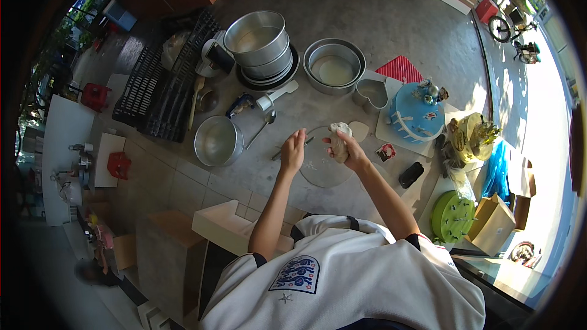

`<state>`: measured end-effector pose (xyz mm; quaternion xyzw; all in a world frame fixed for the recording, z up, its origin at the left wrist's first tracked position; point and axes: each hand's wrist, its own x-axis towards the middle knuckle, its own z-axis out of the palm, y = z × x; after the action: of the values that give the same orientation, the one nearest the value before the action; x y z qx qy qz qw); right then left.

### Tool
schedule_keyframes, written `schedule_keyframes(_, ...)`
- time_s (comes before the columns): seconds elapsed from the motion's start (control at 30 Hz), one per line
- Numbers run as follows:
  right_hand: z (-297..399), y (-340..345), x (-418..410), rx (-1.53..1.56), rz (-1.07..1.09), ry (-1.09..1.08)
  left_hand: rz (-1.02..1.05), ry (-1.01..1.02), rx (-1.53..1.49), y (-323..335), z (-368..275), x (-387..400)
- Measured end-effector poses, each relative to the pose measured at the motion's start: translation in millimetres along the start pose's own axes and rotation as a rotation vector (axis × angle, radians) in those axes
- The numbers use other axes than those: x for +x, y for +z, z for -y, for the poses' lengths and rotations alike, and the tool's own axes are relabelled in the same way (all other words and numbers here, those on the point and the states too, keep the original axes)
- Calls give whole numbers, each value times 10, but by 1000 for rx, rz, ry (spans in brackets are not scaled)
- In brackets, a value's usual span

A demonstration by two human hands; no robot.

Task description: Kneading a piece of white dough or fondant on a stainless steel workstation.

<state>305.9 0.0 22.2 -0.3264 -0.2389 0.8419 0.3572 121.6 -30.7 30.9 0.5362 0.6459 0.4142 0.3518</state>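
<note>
My right hand is closed around a lump of pale dough-like material, whose whitish top sticks out above the fingers. To its left, my left hand is raised with nothing visible in it; its fingers lie close together, and how far they are bent is hard to tell. Both hands are above a flat round disc on the grey table. A thin dark tool lies partly behind my left hand. A metal spoon rests further left, beside a round aluminium pan.
Stacked aluminium pans, nested round pans and a heart-shaped tin stand at the back. Decorated blue, yellow and green cakes are on the right. Black plastic crates stand left. Another person is at lower left.
</note>
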Motion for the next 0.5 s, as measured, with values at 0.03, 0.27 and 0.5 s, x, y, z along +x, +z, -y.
schedule_keyframes(0.03,-28,-13,20,21,-39,-6,-133,-59,-53,-62,225,-9)
schedule_keyframes(0.27,-90,-148,192,215,-160,-11,-58,84,659,-374,1257,-50)
schedule_keyframes(0.5,-211,-69,308,108,-339,-105,115,98,696,-463,1495,132)
